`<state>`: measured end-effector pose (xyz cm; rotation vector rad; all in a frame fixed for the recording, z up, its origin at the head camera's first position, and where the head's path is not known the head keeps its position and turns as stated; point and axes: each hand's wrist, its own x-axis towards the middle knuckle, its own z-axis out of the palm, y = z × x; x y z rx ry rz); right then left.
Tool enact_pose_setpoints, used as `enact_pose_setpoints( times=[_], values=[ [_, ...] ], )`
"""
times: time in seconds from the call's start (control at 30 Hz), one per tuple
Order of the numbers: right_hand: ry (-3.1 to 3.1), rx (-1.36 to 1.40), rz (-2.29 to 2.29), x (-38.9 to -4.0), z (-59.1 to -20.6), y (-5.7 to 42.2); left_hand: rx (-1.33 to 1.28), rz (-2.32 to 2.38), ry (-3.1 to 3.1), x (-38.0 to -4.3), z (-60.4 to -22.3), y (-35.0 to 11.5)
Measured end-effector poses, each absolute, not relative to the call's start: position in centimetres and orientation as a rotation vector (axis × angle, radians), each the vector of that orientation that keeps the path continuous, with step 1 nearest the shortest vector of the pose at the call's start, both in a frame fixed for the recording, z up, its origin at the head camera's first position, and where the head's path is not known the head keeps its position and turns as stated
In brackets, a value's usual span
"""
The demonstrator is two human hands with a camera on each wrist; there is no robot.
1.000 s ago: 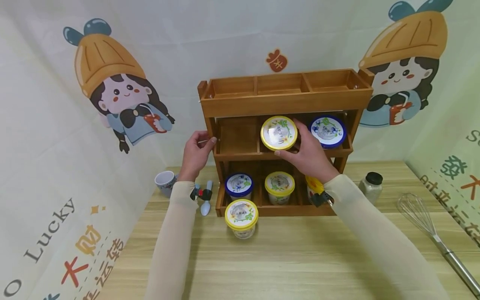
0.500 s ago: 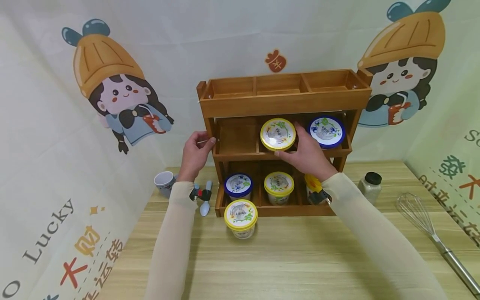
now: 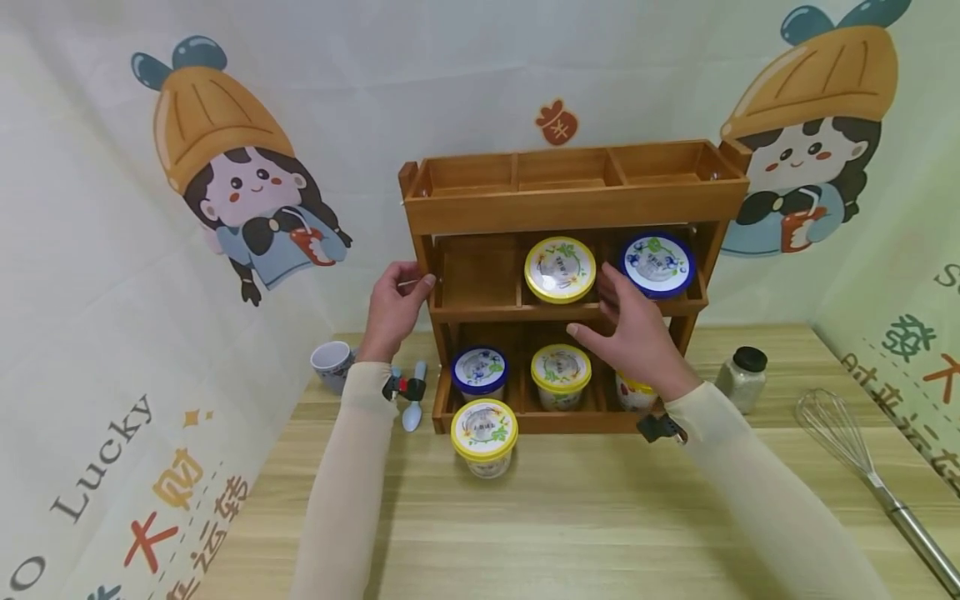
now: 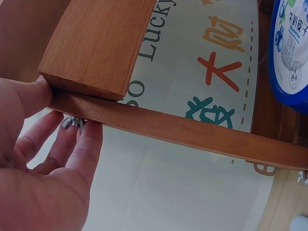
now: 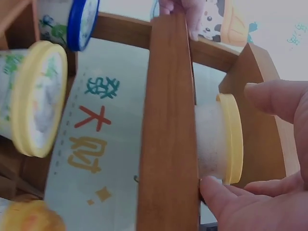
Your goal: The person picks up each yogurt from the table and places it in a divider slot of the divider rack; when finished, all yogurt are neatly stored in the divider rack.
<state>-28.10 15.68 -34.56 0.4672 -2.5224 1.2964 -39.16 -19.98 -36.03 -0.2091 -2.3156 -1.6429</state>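
A wooden three-tier rack [image 3: 573,207] stands upright against the backdrop. My left hand [image 3: 396,310] grips its left side post, the thumb on one face and the fingers behind, near a wing nut [image 4: 73,122] in the left wrist view. In the middle compartment of the middle tier sits a yellow-lidded tub [image 3: 560,269]. My right hand [image 3: 636,337] is just right of and below that tub, thumb and fingers spread apart and holding nothing. A blue-lidded tub [image 3: 657,265] occupies the compartment to its right.
The bottom tier holds a blue-lidded tub [image 3: 478,369], a yellow-lidded tub [image 3: 561,368] and another tub [image 3: 636,394] partly hidden by my right hand. One yellow-lidded tub [image 3: 484,437] stands in front. Around them are a cup [image 3: 332,365], spoon [image 3: 411,415], jar [image 3: 742,377] and whisk [image 3: 836,429].
My right hand has let go of the yellow-lidded tub on the middle tier and drawn back down and to the right. The tub stays in its compartment. My left hand keeps its place.
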Motion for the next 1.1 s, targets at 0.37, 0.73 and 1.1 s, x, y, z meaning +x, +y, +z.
enact_pose_setpoints(
  times=[0.37, 0.73, 1.1],
  values=[
    [-2.193, 0.604, 1.336, -26.4, -39.5, 15.3, -0.200, -1.629, -2.327, -39.0, -35.8, -19.9],
    [-2.323, 0.789, 1.431, -25.9, -43.0, 12.6, -0.200, -1.630, -2.340, -38.8, -35.9, -19.9],
    [-2.474, 0.858, 1.497, -26.1, -45.1, 9.6, -0.178, -1.642, -2.352, -38.8, -35.9, -19.8]
  ],
)
